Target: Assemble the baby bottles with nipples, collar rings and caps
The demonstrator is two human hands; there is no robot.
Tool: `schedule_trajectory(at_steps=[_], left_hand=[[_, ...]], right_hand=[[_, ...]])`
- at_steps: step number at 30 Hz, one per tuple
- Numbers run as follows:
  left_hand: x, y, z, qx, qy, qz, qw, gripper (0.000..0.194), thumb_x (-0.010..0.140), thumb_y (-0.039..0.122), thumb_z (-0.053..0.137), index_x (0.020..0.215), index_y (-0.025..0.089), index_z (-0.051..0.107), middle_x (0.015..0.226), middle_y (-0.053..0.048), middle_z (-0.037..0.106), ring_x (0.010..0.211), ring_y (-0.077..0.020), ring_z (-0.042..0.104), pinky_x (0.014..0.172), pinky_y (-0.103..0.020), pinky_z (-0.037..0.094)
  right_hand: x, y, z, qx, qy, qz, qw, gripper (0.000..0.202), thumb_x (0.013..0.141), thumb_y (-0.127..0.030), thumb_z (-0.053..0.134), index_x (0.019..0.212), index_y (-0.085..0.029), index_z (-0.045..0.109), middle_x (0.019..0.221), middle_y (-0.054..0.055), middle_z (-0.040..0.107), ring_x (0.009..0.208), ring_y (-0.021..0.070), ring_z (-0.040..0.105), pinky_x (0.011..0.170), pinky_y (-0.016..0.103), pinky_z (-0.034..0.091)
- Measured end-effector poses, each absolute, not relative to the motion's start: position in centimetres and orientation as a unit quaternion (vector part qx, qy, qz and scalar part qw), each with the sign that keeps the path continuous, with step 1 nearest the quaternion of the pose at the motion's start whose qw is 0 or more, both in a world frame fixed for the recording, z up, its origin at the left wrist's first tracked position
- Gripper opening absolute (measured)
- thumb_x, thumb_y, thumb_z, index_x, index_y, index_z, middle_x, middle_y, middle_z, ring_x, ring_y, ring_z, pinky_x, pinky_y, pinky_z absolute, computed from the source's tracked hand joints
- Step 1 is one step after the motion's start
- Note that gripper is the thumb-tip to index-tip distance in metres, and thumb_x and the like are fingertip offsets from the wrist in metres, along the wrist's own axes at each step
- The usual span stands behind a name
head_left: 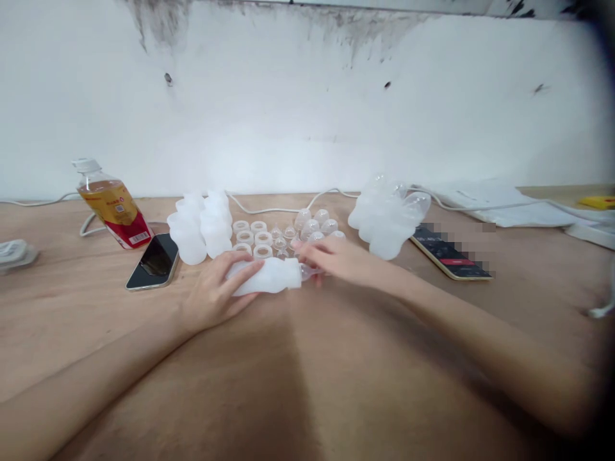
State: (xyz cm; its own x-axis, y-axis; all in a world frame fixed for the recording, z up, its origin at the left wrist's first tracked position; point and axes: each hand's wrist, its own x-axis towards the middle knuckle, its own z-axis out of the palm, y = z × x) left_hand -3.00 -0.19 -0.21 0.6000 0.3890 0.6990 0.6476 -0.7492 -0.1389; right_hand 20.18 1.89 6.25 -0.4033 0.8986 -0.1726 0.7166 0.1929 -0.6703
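My left hand is wrapped round a white baby bottle, which lies on its side with its top toward the right. A clear nipple sticks out of the bottle's collar. My right hand has its fingers closed at the tip of that nipple. Just behind the bottle are white collar rings in two columns, several loose clear nipples and clear domed caps. White bottle bodies stand in a group at the left. Bottles with clear caps stand together at the right.
A drink bottle and a dark-screened phone are on the left. Another phone lies at the right, near a white plastic bag. White cable runs along the wall. A yellow object sits far right.
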Motion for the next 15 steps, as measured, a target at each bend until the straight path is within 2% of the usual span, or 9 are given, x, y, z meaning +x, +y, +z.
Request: schedule_trajectory(at_steps=[2,3,5,9,15], left_hand=[[-2.8,-0.1,-0.1,-0.852,-0.357,-0.355,0.144,0.042,0.077,0.029,0.055,0.116,0.018,0.042,0.104,-0.009,0.052,0.094,-0.0187,0.055,0.08,-0.029,0.047],[-2.8,-0.1,-0.1,-0.837,-0.386,-0.37,0.119,0.041,0.077,0.031,0.055,0.114,0.018,0.044,0.105,-0.008,0.053,0.095,-0.0184,0.055,0.081,-0.029,0.047],[-2.8,0.1,-0.2,-0.813,-0.429,-0.387,0.072,0.04,0.077,0.035,0.054,0.113,0.019,0.045,0.105,-0.007,0.056,0.096,-0.0183,0.056,0.083,-0.029,0.046],[-3.0,0.5,-0.4,-0.788,-0.48,-0.384,0.022,0.041,0.076,0.04,0.053,0.112,0.02,0.048,0.106,-0.004,0.061,0.095,-0.0186,0.058,0.083,-0.029,0.045],[-2.9,0.5,-0.2,-0.787,-0.494,-0.368,-0.017,0.042,0.076,0.043,0.052,0.11,0.019,0.051,0.11,-0.004,0.06,0.098,-0.0198,0.057,0.086,-0.03,0.044]], right_hand=[[21.0,2.0,7.4,-0.585,-0.786,0.105,0.172,0.053,0.08,-0.059,0.029,0.072,-0.016,0.059,0.064,0.005,0.061,0.06,0.0156,0.056,0.052,0.025,0.037],[21.4,2.1,7.7,-0.605,-0.779,0.018,0.165,0.05,0.08,-0.057,0.03,0.075,-0.017,0.06,0.067,0.005,0.062,0.064,0.0182,0.057,0.055,0.026,0.037],[22.1,2.3,7.9,-0.629,-0.768,-0.066,0.102,0.041,0.08,-0.052,0.036,0.082,-0.018,0.06,0.074,0.006,0.063,0.07,0.0224,0.059,0.056,0.029,0.037],[22.6,2.7,6.4,-0.624,-0.778,-0.07,-0.03,0.034,0.077,-0.045,0.046,0.093,-0.018,0.057,0.088,0.01,0.063,0.078,0.0267,0.06,0.057,0.031,0.04],[22.9,2.8,5.8,-0.595,-0.801,-0.017,-0.058,0.03,0.073,-0.042,0.052,0.085,-0.015,0.056,0.078,0.011,0.063,0.071,0.0256,0.06,0.057,0.032,0.042]])
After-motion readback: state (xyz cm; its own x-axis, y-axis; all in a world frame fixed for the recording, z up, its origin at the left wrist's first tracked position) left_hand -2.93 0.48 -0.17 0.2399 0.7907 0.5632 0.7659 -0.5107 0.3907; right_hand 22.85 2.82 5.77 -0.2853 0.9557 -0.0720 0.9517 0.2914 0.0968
